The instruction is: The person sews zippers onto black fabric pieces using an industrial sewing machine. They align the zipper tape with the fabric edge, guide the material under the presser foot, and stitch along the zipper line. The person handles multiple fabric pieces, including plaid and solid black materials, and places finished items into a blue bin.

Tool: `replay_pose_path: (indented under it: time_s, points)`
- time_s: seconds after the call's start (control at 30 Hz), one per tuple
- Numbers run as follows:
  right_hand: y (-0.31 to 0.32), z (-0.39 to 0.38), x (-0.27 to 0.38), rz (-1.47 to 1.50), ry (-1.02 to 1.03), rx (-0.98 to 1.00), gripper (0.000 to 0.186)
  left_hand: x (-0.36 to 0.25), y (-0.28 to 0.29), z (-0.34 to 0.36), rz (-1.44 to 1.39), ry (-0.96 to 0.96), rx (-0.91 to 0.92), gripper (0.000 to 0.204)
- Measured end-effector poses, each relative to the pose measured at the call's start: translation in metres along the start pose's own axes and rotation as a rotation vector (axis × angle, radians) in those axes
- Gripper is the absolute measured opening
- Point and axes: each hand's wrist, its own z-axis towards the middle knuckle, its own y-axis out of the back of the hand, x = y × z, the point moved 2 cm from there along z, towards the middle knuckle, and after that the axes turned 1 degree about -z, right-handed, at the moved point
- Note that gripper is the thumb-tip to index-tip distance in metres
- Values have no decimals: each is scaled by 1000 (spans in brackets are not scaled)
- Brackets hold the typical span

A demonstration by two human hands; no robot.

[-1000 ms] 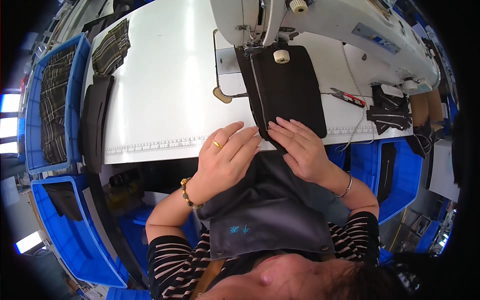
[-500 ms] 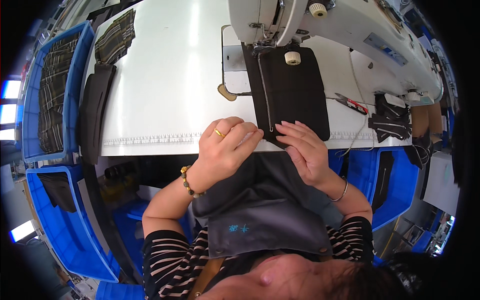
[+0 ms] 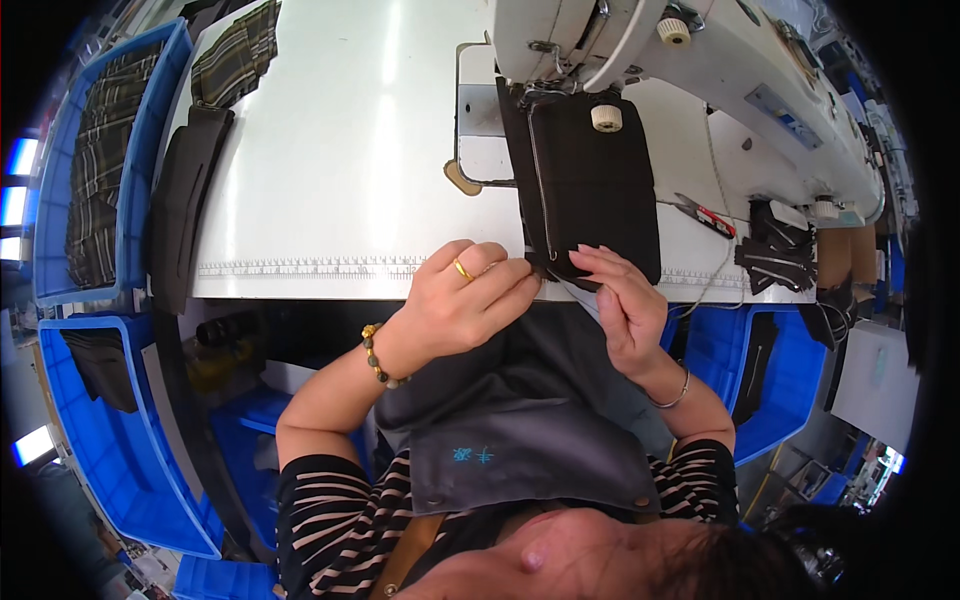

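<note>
A black fabric piece (image 3: pixel 600 190) with a long zipper (image 3: pixel 542 190) lies under the needle area of the white sewing machine (image 3: pixel 752 85). My left hand (image 3: pixel 470 300) is closed, its fingertips pinching the piece's near-left corner at the table edge. My right hand (image 3: pixel 625 305) is beside it, fingers loosely extended over the near edge, thumb apart below. A lighter grey layer (image 3: pixel 582 293) shows between the two hands at that edge; what it is I cannot tell.
Plaid pieces fill a blue bin (image 3: pixel 110 160) at left, with more plaid (image 3: pixel 232 55) and dark strips (image 3: pixel 188 190) beside it. Red-handled snips (image 3: pixel 712 220) and black zipper pieces (image 3: pixel 775 262) lie at right. Blue bins (image 3: pixel 130 440) (image 3: pixel 790 370) stand below the table.
My left hand has moved rightward to the fabric corner and closed on it. My right fingers have shifted to the near edge, where a grey layer has appeared. The view has shifted slightly.
</note>
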Motion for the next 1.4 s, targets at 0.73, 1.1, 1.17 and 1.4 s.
replay_pose_path:
  time_s: [0.73,1.1,1.17,1.4]
  points:
    - [76,5,-47,325,-572,-225,42,-5,-5,-5,-8,97,14,35]
    - [88,26,-50,545,-829,-169,49,-8,-9,0,26,147,70,31]
    - [95,25,-61,711,-852,37,48,-9,-7,4,30,157,95,31]
    - [92,15,-55,507,-754,468,19,-9,-6,5,55,165,131,31]
